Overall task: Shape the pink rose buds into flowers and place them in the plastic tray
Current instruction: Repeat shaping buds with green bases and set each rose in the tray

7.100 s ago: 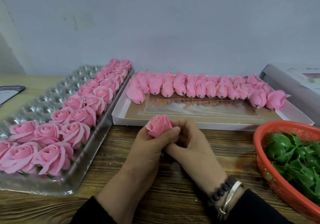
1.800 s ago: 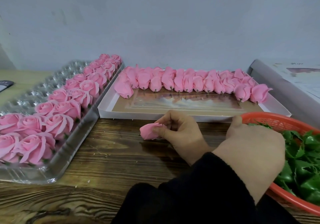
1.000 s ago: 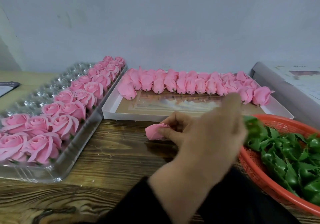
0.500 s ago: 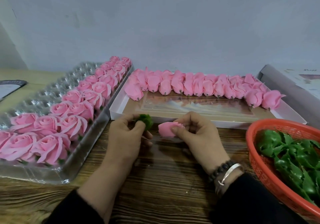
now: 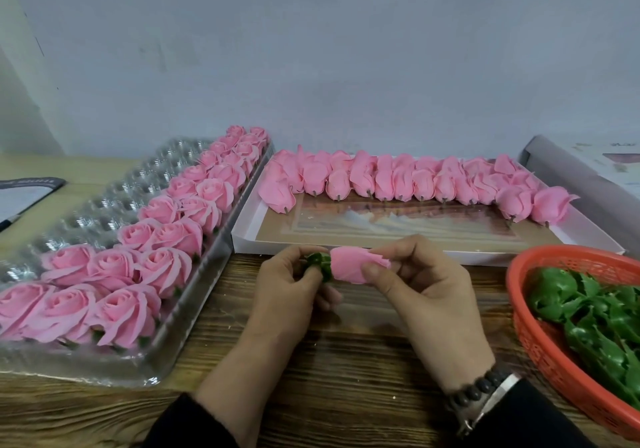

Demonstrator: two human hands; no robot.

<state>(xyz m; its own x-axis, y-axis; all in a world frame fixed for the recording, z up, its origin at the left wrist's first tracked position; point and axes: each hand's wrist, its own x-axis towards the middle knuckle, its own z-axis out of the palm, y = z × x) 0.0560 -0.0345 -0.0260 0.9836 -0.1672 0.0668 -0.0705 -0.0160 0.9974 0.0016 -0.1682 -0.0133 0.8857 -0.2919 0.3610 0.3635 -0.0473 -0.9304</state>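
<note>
A pink rose bud (image 5: 351,266) lies sideways above the wooden table, pinched by my right hand (image 5: 424,295) between thumb and fingers. My left hand (image 5: 289,290) pinches a green plastic calyx (image 5: 318,263) that sits against the bud's base. Several closed pink buds (image 5: 408,181) line the far side of a white flat box (image 5: 242,236). At the left, a clear plastic tray (image 5: 194,312) holds several opened pink roses (image 5: 166,236) in its right-hand rows; its left cavities (image 5: 104,202) hold nothing.
An orange mesh basket (image 5: 540,350) of green calyxes (image 5: 595,323) stands at the right, close to my right wrist. A grey box (image 5: 575,177) sits behind it. A dark-edged card (image 5: 24,195) lies at the far left. A grey wall runs behind everything.
My left hand reached across to the basket, came back with a green calyx, and has brought it against the base of the bud in my right hand.
</note>
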